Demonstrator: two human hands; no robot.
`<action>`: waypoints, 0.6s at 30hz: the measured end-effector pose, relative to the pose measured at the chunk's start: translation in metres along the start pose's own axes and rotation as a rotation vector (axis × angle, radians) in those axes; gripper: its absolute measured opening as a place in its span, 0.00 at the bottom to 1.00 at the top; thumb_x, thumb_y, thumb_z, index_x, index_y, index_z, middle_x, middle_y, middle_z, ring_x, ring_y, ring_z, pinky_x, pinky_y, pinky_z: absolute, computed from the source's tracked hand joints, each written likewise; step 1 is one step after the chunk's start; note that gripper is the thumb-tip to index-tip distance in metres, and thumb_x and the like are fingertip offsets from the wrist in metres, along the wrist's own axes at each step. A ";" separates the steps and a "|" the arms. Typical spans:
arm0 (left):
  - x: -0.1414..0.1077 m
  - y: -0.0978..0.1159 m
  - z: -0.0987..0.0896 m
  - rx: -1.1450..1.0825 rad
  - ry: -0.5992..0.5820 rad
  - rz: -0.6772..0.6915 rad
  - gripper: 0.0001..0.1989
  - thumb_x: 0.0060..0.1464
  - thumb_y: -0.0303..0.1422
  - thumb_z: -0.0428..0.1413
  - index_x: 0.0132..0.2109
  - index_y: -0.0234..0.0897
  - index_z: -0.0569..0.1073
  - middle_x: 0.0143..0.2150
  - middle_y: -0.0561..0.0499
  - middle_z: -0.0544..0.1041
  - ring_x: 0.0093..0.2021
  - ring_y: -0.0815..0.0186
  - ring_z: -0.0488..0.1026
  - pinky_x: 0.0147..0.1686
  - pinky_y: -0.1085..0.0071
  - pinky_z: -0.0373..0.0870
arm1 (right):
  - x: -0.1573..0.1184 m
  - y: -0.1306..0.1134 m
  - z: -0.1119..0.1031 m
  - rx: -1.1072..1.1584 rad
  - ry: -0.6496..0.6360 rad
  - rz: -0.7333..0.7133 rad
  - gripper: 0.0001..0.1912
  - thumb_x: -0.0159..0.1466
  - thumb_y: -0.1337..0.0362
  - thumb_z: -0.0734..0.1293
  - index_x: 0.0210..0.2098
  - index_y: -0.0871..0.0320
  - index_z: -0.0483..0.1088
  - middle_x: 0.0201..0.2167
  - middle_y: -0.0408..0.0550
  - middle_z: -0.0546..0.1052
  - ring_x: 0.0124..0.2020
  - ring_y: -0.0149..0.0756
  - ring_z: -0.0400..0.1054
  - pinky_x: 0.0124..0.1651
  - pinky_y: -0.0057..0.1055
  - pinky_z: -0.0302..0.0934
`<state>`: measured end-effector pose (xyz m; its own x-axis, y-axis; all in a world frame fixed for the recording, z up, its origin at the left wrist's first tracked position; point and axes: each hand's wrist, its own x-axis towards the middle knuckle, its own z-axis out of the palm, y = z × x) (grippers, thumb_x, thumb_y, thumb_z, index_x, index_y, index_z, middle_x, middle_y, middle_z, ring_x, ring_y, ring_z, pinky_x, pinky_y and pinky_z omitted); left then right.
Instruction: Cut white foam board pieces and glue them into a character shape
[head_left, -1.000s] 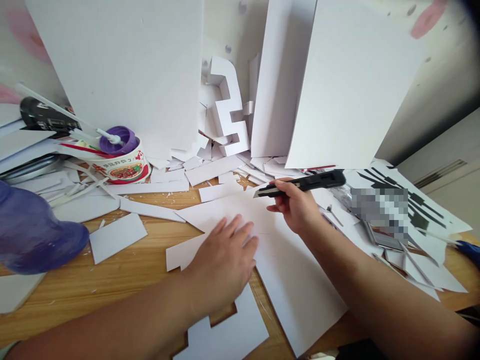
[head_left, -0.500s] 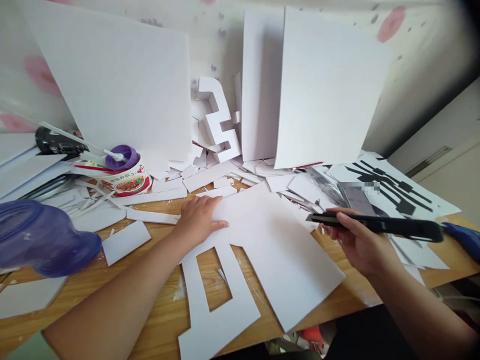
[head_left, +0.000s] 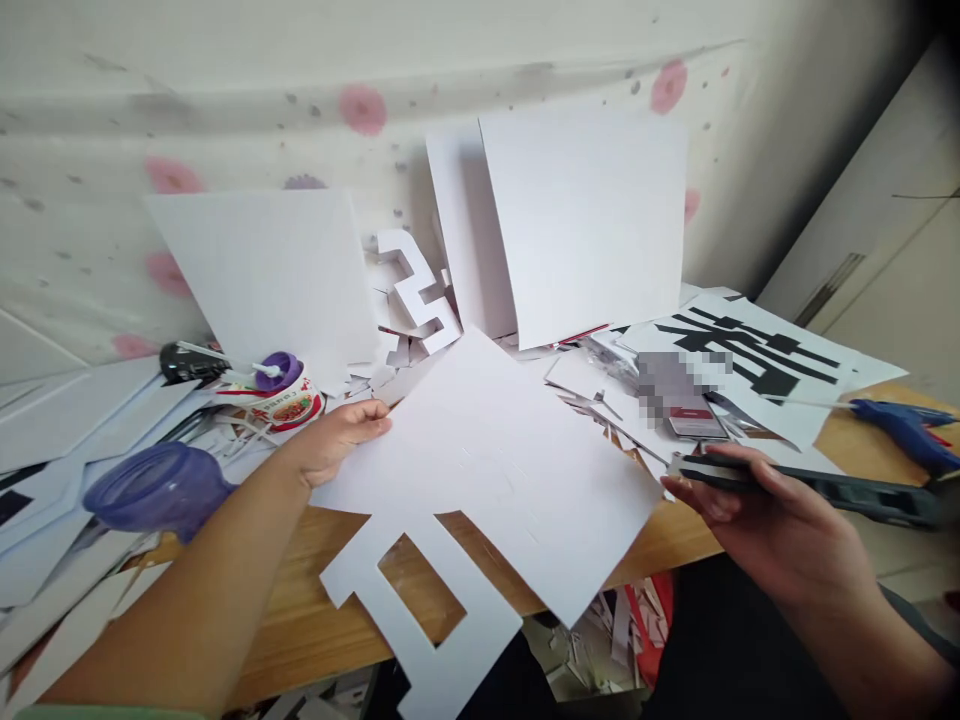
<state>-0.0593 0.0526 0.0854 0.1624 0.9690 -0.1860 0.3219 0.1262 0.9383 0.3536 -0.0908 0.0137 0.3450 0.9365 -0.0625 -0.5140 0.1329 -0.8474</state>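
A large white foam sheet (head_left: 487,440) with cut-out openings lies tilted over the wooden table (head_left: 315,620), its lower part past the front edge. My left hand (head_left: 337,440) grips its left edge between thumb and fingers. On the right, my right hand (head_left: 780,520) is wrapped round a black utility knife (head_left: 847,490), the tip pointing left, just off the sheet's right corner. Thin scored lines show on the sheet's surface.
White boards (head_left: 585,230) lean at the back beside a cut white shape (head_left: 420,290). A tub (head_left: 292,400) and purple container (head_left: 161,490) stand left. Right are a printed black pattern (head_left: 750,350), a blue glue gun (head_left: 907,430) and scraps.
My left hand has gone from lying on the sheet to gripping its edge, and the sheet has turned and lifted. The knife stays in my right hand. The view has shifted.
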 end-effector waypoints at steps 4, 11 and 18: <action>-0.028 0.028 -0.021 -0.236 0.221 0.120 0.07 0.48 0.34 0.61 0.32 0.37 0.71 0.25 0.61 0.76 0.23 0.72 0.72 0.25 0.77 0.69 | -0.001 -0.014 -0.007 0.105 0.012 -0.040 0.11 0.51 0.54 0.73 0.34 0.46 0.79 0.10 0.41 0.63 0.17 0.33 0.59 0.53 0.46 0.66; -0.069 0.023 0.053 -0.591 0.236 0.311 0.15 0.42 0.30 0.66 0.40 0.40 0.74 0.38 0.57 0.81 0.35 0.65 0.77 0.31 0.74 0.76 | -0.008 0.003 0.000 0.000 -0.115 -0.039 0.09 0.50 0.54 0.72 0.27 0.50 0.80 0.34 0.49 0.76 0.39 0.46 0.71 0.52 0.49 0.66; -0.079 -0.031 0.156 -0.887 0.325 0.112 0.12 0.44 0.26 0.64 0.38 0.42 0.74 0.40 0.55 0.81 0.42 0.67 0.77 0.37 0.75 0.75 | -0.032 0.030 0.040 -0.065 -0.393 0.236 0.11 0.55 0.55 0.70 0.27 0.56 0.79 0.57 0.52 0.71 0.55 0.52 0.65 0.55 0.45 0.60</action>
<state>0.0638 -0.0610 0.0250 -0.1615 0.9799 -0.1173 -0.5273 0.0148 0.8496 0.2955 -0.1038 0.0115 -0.1057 0.9924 -0.0635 -0.4879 -0.1074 -0.8663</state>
